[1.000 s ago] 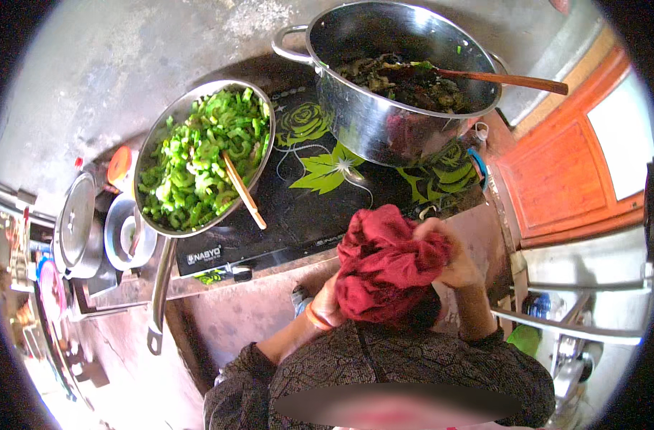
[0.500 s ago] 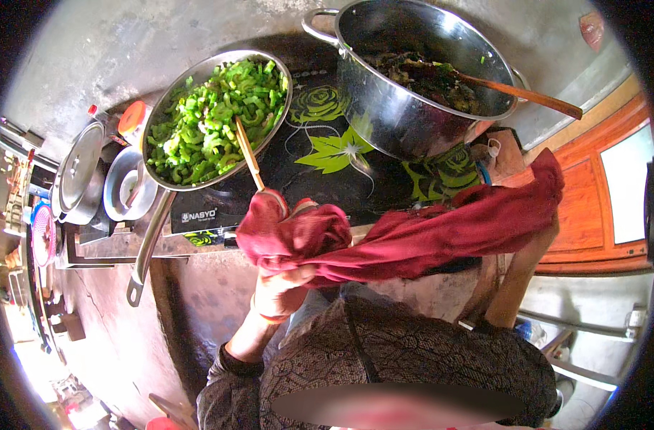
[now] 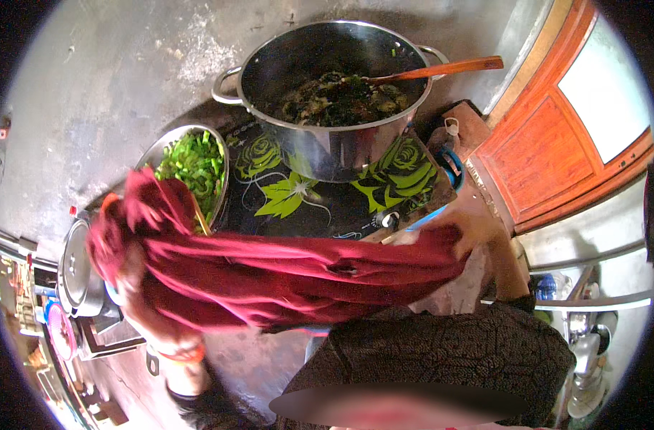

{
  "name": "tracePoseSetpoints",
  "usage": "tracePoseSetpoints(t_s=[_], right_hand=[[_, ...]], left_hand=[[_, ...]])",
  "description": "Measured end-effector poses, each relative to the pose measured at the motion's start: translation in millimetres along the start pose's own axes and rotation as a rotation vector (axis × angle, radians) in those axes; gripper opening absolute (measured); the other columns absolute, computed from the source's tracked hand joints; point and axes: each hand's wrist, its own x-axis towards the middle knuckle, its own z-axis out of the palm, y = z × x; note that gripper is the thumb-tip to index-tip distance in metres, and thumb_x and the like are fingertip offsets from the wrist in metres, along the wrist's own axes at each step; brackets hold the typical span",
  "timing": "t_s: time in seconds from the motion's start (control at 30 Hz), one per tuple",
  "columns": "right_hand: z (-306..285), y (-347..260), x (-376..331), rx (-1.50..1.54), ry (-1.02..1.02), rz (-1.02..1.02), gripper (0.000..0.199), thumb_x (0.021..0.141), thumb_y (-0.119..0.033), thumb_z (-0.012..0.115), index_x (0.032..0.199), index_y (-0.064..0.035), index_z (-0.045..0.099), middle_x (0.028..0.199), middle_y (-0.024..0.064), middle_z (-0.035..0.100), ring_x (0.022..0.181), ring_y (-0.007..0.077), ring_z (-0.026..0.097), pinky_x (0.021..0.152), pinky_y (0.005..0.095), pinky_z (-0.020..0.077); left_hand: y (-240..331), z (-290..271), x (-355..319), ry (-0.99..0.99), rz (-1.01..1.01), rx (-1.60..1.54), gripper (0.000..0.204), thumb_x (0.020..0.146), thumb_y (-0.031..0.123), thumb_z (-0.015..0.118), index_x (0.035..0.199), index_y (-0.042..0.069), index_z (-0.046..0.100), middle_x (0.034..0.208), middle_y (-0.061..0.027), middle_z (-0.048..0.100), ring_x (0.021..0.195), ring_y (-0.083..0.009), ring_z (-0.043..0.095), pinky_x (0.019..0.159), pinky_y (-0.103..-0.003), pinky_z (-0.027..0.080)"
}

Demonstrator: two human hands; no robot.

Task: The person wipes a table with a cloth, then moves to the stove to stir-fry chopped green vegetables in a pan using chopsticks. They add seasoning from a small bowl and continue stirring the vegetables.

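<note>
A dark red cloth (image 3: 305, 269) is stretched across in front of the stove, with a small hole near its right part. My left hand (image 3: 132, 276), blurred by motion, grips the bunched left end. At the other end, my right hand (image 3: 474, 228) is closed on the cloth. Behind the bunched end stands a steel pan (image 3: 225, 161) of chopped green vegetables (image 3: 192, 159), partly covered from view. A wooden utensil (image 3: 200, 215) leans out of it. The big steel pot (image 3: 334, 147) holds dark cooked food, and a wooden spoon (image 3: 459, 68) rests on its rim.
Under the pot and pan lies a black cooktop (image 3: 262, 218) with green flower patterns. A lidded pot (image 3: 75, 276) and a pink basket (image 3: 58, 333) stand at the left. At the right are a blue-and-white object (image 3: 450, 168) and an orange wooden door (image 3: 549, 154).
My left hand has moved left with its end of the cloth, which now spreads wider and covers part of the pan. The view has shifted too. Both hands still hold the cloth.
</note>
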Motion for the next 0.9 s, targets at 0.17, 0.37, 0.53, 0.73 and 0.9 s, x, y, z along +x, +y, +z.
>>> tracePoseSetpoints(t_s=[0.17,0.37,0.53,0.73,0.9], right_hand=[[4,19,-5,0.378,0.138,0.139,0.056,0.084,-0.031,0.077,0.126,0.0021,0.063,0.115,0.0108,0.07,0.101,0.0202,0.066,0.095,0.038,0.052],[-43,30,-10,1.057,1.078,-0.598,0.04,0.097,-0.027,0.056,0.125,0.0018,0.061,0.118,0.0156,0.068,0.109,0.0296,0.066,0.097,0.0447,0.0519],[-132,11,28,1.006,1.138,-0.77,0.028,0.095,-0.016,0.061,0.119,-0.0025,0.062,0.115,0.0129,0.069,0.108,0.0289,0.065,0.095,0.043,0.0527],[-177,-51,84,1.088,1.094,-0.739,0.015,0.094,-0.013,0.065,0.108,-0.0063,0.066,0.1,0.0056,0.069,0.094,0.0223,0.067,0.087,0.0373,0.0548],[-185,-72,94,0.865,1.139,-0.636,0.014,0.091,-0.011,0.068,0.105,-0.0055,0.069,0.096,0.0043,0.069,0.086,0.0192,0.065,0.079,0.035,0.0548]], left_hand=[[10,13,93,0.052,0.007,0.224,0.03,0.094,0.01,0.06,0.123,0.005,0.063,0.119,-0.0076,0.068,0.109,-0.0221,0.065,0.1,-0.039,0.049],[-38,-23,178,-0.004,-0.205,0.43,0.021,0.089,0.004,0.059,0.109,-0.001,0.064,0.105,-0.0115,0.069,0.097,-0.0256,0.067,0.092,-0.039,0.053],[-85,-29,226,0.028,-0.208,0.501,0.017,0.086,0.004,0.059,0.102,0.001,0.066,0.098,-0.0099,0.069,0.089,-0.024,0.068,0.083,-0.038,0.055],[-103,-19,263,0.003,-0.284,0.476,0.024,0.091,0.017,0.054,0.103,0.004,0.07,0.097,-0.0092,0.072,0.088,-0.0251,0.069,0.085,-0.039,0.055],[-110,-9,268,0.058,-0.271,0.425,0.02,0.078,0.01,0.053,0.091,0.004,0.067,0.086,-0.0107,0.069,0.074,-0.0276,0.066,0.072,-0.04,0.056]])
